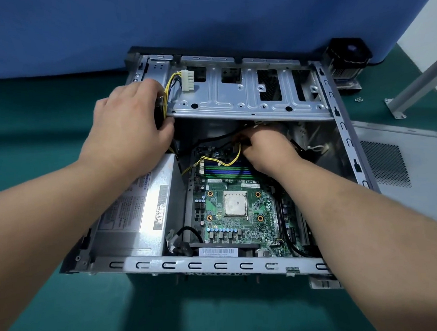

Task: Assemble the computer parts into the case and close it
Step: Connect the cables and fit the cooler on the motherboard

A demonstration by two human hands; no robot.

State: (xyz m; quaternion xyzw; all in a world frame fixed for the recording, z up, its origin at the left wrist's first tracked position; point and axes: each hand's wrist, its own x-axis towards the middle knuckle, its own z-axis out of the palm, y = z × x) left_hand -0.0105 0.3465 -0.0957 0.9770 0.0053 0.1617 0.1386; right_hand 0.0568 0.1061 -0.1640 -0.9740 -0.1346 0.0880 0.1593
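1. The open computer case (pixel 223 264) lies on its side on the green worktop (pixel 52 103), its open face up toward the camera, in front of a blue partition (pixel 168 18)
2. Inside it, the motherboard (pixel 237 216) sits flat at the bottom with the bare processor (pixel 235 204) at its middle; the silver power supply (pixel 138 207) lies to its left
3. A metal drive cage (pixel 240 91) spans the far part of the case, and a white connector (pixel 187 80) on yellow and black wires rests on top of it
4. The left hand (pixel 129 121) is at the left end of the drive cage, fingers curled round a dark bundle of cables (pixel 162 108) by the cage edge: its grip is closed on that bundle
5. The right hand (pixel 265 150) reaches under the cage above the memory slots (pixel 225 168), its fingers bent down among yellow and black wires (pixel 235 153); I cannot tell what its grip has hold of, as the fingertips are hidden
6. The loose side panel (pixel 397 168) lies flat on the worktop just right of the case
7. A black cooler with fan (pixel 347 58) stands beyond the case's far right corner, with small screws (pixel 358 99) near it
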